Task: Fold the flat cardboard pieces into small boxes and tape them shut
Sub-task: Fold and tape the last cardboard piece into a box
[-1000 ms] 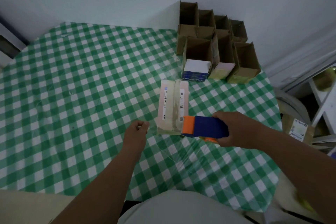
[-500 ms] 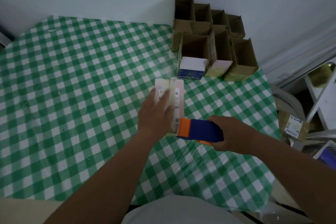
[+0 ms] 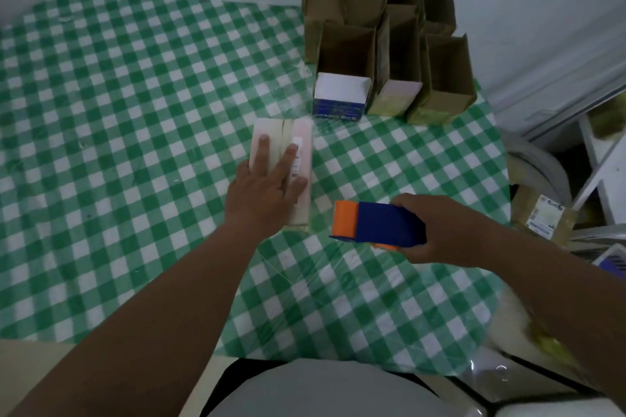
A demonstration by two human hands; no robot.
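A small pink box [image 3: 303, 145] lies flat on the green checked tablecloth [image 3: 135, 112], a strip of clear tape running along its top seam. My left hand [image 3: 267, 191] lies flat on the box with fingers straight, pressing on the tape. My right hand [image 3: 437, 230] grips a blue and orange tape dispenser [image 3: 376, 225], held just above the cloth to the right of the box and clear of it.
Several open-topped cardboard boxes [image 3: 389, 27] stand at the back right against the wall, one with a blue and white front [image 3: 340, 100]. Off the table's right edge are a labelled carton [image 3: 542, 217] and white furniture.
My left hand moved from beside the box onto its top and slid forward along the tape. The dispenser in my right hand drew away from the box's near end, to the right.
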